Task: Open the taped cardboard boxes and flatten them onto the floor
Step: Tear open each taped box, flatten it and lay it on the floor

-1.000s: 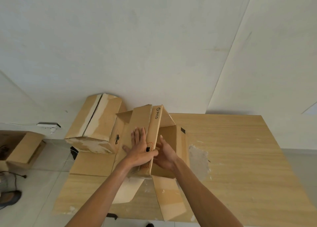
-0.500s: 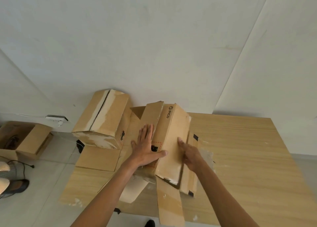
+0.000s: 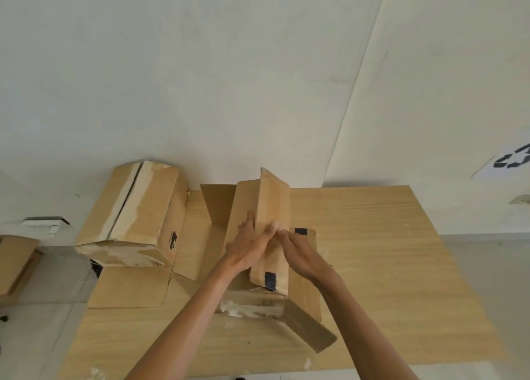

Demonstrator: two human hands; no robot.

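Opened box [image 3: 274, 199] mid-desk [image 3: 387, 250], 1 panel upright. Left hand [image 3: 246, 247] flat on the panel's left face, fingers [image 3: 250, 222] straight. Right hand [image 3: 301, 253] presses the right face, fingers extended. Taped box [image 3: 137, 207] at the desk's far-left corner, black print unreadable. Recycling symbol [image 3: 513, 161] on a white sheet, right.

Tan-brown cardboard box [image 3: 272, 201] dead centre, small black tape patches [image 3: 270, 280] on it, torn white streaks at six o'clock. At nine o'clock, a tan taped box [image 3: 155, 207], striped with cream tape and carrying a black print mark. Table [image 3: 387, 250] shows honey wood grain. Wall [image 3: 229, 78] is off-white. At three o'clock, a white sheet [image 3: 513, 161] with black recycling arrows.
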